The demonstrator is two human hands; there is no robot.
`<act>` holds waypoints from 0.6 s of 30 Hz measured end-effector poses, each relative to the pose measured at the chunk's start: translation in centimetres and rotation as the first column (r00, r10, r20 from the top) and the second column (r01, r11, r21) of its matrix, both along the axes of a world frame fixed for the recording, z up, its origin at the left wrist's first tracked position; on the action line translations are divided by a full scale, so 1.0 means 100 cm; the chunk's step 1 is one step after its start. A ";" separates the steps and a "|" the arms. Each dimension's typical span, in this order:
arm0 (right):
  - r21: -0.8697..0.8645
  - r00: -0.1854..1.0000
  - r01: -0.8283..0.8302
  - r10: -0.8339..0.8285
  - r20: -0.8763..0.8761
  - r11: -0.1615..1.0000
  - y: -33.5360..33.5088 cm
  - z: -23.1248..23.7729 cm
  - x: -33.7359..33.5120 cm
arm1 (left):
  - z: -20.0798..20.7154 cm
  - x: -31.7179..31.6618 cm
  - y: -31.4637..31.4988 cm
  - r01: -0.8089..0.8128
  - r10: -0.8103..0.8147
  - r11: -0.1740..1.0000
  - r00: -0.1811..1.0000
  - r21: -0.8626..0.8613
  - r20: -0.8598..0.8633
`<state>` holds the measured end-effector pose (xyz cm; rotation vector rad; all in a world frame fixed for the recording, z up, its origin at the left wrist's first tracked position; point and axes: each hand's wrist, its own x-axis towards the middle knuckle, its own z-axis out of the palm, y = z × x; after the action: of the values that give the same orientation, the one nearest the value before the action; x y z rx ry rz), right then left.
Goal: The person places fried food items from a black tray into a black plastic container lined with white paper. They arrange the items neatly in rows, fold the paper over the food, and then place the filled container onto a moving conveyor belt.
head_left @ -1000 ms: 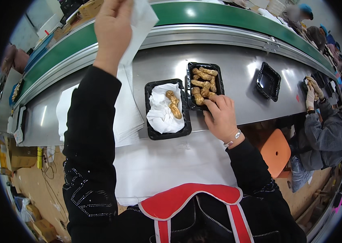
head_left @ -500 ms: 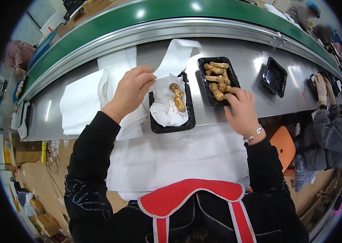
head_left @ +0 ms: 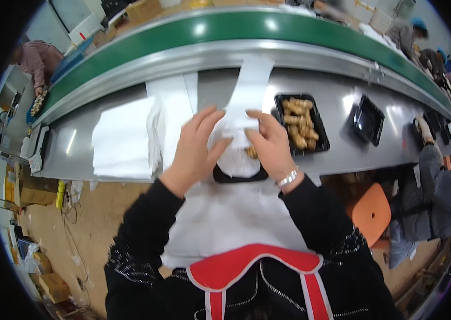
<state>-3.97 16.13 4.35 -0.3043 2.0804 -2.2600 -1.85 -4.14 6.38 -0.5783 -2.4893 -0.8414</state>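
My left hand (head_left: 194, 149) and my right hand (head_left: 272, 145) face each other over a black tray (head_left: 240, 177) in front of me. A white paper sheet (head_left: 252, 88) runs from the far side down between them and covers most of the tray's contents. The fingers of both hands are curved with thumbs apart, their tips at the paper's side edges. Beneath it, crumpled white paper lining (head_left: 238, 164) shows, and a bit of a knobbly brown mushroom (head_left: 251, 152) peeks out beside my right thumb. Right of my hands stands a second black tray (head_left: 325, 140) holding several such mushrooms (head_left: 301, 121).
Left of me lies a stack of white sheets (head_left: 124, 137). An empty black tray (head_left: 368, 121) sits farther right on the metal table (head_left: 337, 96). A green conveyor belt (head_left: 236, 26) runs behind it. Another person's gloved hand (head_left: 424, 129) works at the far right, near an orange stool (head_left: 372, 216).
My right hand has left the mushrooms in the right tray and moved left over the lined tray. My left hand has moved in too, and the paper sheet now lies over the mushrooms there.
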 end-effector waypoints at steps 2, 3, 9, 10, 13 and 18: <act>-0.040 0.999 0.028 -0.029 -0.017 0.999 0.003 -0.009 -0.005 | -0.002 0.012 -0.007 -0.104 0.083 0.979 0.989 0.176 0.120; -0.072 0.997 0.034 -0.039 -0.068 0.997 0.003 -0.016 -0.008 | -0.004 0.018 -0.010 -0.178 0.127 0.951 0.970 0.251 0.207; -0.247 0.992 -0.100 0.115 0.046 0.964 0.004 0.013 0.004 | -0.005 0.023 -0.004 -0.280 -0.426 0.488 0.750 0.827 0.506; -0.244 0.992 -0.097 0.114 0.054 0.965 0.004 0.015 0.005 | 0.003 0.023 0.005 -0.256 -0.443 0.433 0.775 0.864 0.452; -0.265 0.990 -0.070 0.099 0.097 0.962 0.002 0.024 0.010 | 0.003 0.017 0.005 -0.198 -0.453 0.436 0.795 0.878 0.404; -0.094 0.995 -0.061 0.069 0.076 0.994 0.011 0.017 0.011 | -0.021 0.013 0.006 -0.266 -0.298 0.504 0.840 0.822 0.454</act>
<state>-2.84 17.20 6.07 -0.2781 1.9046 -2.2946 -0.58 -3.59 4.32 0.0523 -2.0005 -2.3450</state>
